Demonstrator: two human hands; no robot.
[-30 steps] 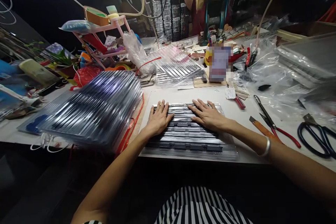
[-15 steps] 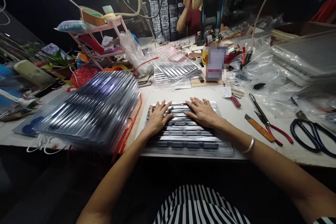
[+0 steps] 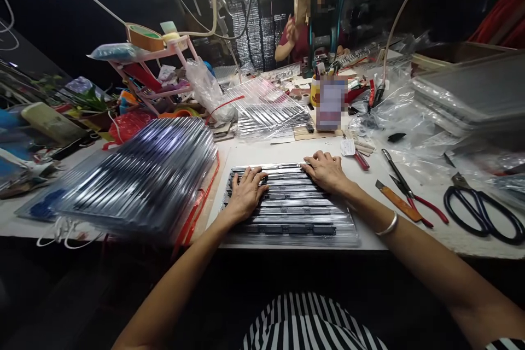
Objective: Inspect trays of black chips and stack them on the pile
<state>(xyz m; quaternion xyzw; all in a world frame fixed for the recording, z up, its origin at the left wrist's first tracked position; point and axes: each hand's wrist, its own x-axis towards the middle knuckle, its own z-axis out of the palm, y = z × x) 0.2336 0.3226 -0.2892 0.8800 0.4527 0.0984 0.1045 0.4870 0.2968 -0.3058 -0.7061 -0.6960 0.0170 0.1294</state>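
Note:
A clear ribbed plastic tray (image 3: pixel 346 236) lies flat before me, with dark narrow strips (image 3: pixel 303 229) lying along its grooves. My left hand (image 3: pixel 247 194) rests on the tray's left side, its fingers spread over the upper rows. On the far right part of the tray, my right hand (image 3: pixel 326 172) touches the top rows with bent fingers held apart. The fingertips partly hide the rows beneath them.
To the left leans a thick stack of ribbed trays (image 3: pixel 139 175) beside red cord (image 3: pixel 197 210). At right lie a knife (image 3: pixel 397 202), red-handled pliers (image 3: pixel 424 208) and large scissors (image 3: pixel 479 213). More clear trays (image 3: pixel 266 104) lie behind. Across the table, a person (image 3: pixel 289 41) sits by a machine.
My right hand has shifted slightly right towards the tray's far edge, its fingers more bent. My left hand has stayed on the left side, fingers a little closer together. The camera view has shifted slightly.

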